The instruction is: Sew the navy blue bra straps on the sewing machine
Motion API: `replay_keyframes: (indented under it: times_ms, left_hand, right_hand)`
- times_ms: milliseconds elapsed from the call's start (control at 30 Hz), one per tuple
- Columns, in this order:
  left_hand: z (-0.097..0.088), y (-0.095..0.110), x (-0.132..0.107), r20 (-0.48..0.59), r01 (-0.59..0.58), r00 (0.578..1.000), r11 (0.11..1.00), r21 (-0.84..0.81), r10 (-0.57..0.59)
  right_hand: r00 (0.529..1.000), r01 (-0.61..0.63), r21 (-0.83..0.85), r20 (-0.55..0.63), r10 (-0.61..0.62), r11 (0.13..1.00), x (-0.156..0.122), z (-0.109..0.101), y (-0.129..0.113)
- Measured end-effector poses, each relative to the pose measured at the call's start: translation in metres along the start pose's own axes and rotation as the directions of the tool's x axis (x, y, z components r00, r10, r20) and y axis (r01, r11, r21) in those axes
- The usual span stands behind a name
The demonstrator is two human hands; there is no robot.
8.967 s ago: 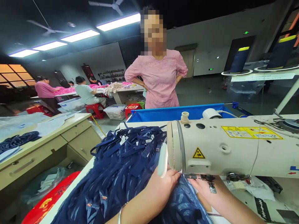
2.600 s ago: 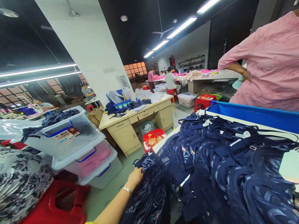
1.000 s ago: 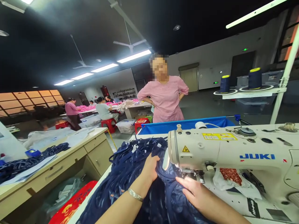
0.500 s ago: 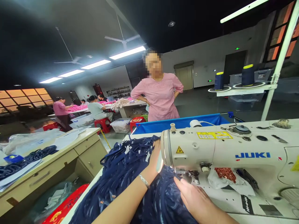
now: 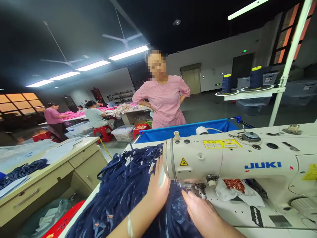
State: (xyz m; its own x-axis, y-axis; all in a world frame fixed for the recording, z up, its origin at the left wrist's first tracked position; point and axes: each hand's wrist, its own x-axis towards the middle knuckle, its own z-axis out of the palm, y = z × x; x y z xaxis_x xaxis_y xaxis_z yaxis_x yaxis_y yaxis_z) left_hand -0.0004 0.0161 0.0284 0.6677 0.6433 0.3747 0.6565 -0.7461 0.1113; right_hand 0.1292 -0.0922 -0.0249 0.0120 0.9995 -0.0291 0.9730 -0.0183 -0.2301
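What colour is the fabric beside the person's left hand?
The fabric is dark navy blue; the head view shows it best.

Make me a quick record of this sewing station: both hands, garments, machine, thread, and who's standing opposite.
Left hand: on navy garments, beside the machine head
Right hand: at the navy fabric, near the needle area
Garments: heaped left of the machine
Machine: white sewing machine, marked JUKI
On machine bed: white bag with small reddish pieces
Thread: two navy cones
Opposite: person in pink, beyond a blue bin
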Motion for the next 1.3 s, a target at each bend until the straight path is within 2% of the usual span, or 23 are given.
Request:
replay_keyframes:
  times_ms: [67,133,200,367,433,533,700,767,900,967,1033,1100,1200,1300]
  left_hand:
    - [-0.003,0.005,-0.017,0.13,-0.13,0.982,0.989,-0.067,0.138]
    - [-0.005,0.007,-0.027,0.253,-0.26,0.922,0.953,-0.155,0.292]
    - [-0.006,0.006,-0.03,0.298,-0.32,0.885,0.931,-0.174,0.359]
    - [0.003,-0.002,-0.022,0.332,-0.304,0.89,0.95,-0.076,0.311]
    - [0.008,-0.002,-0.019,0.353,-0.279,0.893,0.959,-0.051,0.279]
    - [0.014,0.001,-0.016,0.385,-0.238,0.891,0.97,-0.054,0.24]
    - [0.017,0.004,-0.011,0.397,-0.197,0.892,0.976,-0.093,0.218]
    - [0.013,0.003,-0.013,0.392,-0.171,0.897,0.978,-0.119,0.204]
    - [-0.006,0.0,-0.028,0.272,-0.102,0.95,0.977,-0.187,0.152]
    - [-0.016,-0.003,-0.039,0.309,-0.109,0.934,0.966,-0.235,0.18]
    - [-0.023,-0.01,-0.049,0.395,-0.112,0.896,0.965,-0.236,0.201]
    - [-0.027,-0.017,-0.054,0.428,-0.094,0.888,0.977,-0.189,0.168]
    - [-0.029,-0.017,-0.053,0.424,-0.099,0.892,0.982,-0.161,0.159]
    - [-0.031,-0.002,-0.041,0.381,-0.141,0.894,0.955,-0.261,0.236]
  right_hand:
    - [1.0,0.002,-0.026,-0.02,-0.002,1.0,0.0,0.0,-0.002]
    - [0.999,0.011,-0.032,-0.043,-0.012,0.999,-0.002,-0.002,-0.004]
    - [0.999,0.011,-0.017,-0.042,-0.012,1.0,-0.004,-0.007,-0.003]
    - [0.998,0.046,0.067,-0.045,-0.043,0.997,-0.008,-0.026,0.017]
    - [0.995,0.001,0.121,-0.101,0.011,0.993,-0.005,-0.029,0.027]
    - [0.971,-0.058,0.248,-0.211,0.112,0.967,0.004,-0.022,0.038]
    - [0.967,0.027,0.274,-0.252,0.045,0.961,0.013,-0.005,0.04]
    - [0.971,0.028,0.319,-0.233,0.05,0.947,0.015,-0.002,0.041]
    - [0.973,0.011,0.347,-0.22,0.07,0.938,0.018,0.002,0.045]
    - [0.97,-0.001,0.344,-0.228,0.085,0.939,0.02,0.004,0.046]
    - [0.968,-0.011,0.338,-0.233,0.095,0.941,0.021,0.005,0.045]
    - [0.965,-0.013,0.327,-0.244,0.098,0.945,0.021,0.005,0.045]
    - [0.96,0.001,0.304,-0.266,0.084,0.953,0.02,0.005,0.044]
    - [0.957,0.009,0.285,-0.28,0.074,0.958,0.021,0.006,0.045]
